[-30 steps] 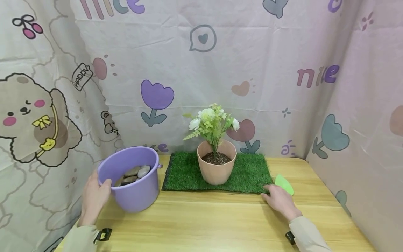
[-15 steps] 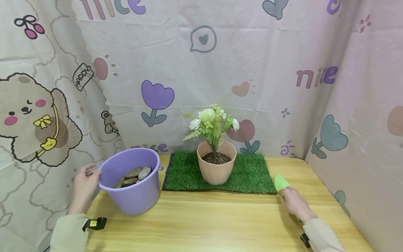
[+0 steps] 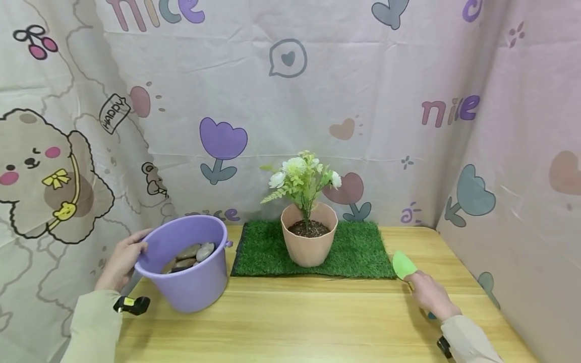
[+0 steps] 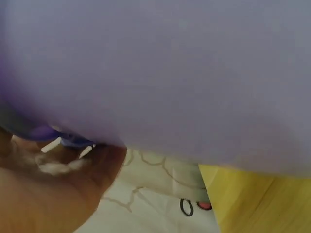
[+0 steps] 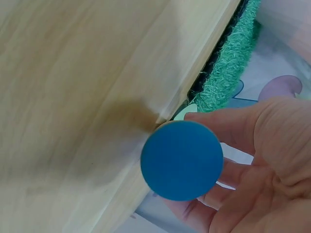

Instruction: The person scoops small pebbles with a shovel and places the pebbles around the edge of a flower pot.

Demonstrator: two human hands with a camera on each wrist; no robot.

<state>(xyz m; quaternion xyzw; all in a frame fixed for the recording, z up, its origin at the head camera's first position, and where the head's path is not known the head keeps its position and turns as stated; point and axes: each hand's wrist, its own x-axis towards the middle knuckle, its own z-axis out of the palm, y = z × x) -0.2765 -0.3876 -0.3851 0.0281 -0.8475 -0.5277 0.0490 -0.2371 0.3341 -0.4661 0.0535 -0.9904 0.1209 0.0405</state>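
right hand (image 3: 431, 293) is clasping the green trowel (image 3: 402, 264) at the frame's lower right, likely handling light and stiff, best held by its handle (image 5: 181, 160); left hand (image 3: 121, 259) is touching the purple bucket (image 3: 195, 287), grip unclear.

Bucket (image 3: 192, 290) smooth plastic, tbl (image 3: 290, 322) wood-grain w/ slight sheen, mat (image 3: 356, 252) rough synth. grass, backdrop (image 3: 290, 111) cloth.

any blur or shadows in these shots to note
Head view: flowers fairly crisp; left wrist view: the bucket fills most of the frame, dim and blurred; right wrist view: a soft shadow on the table beside the shovel's blue handle.
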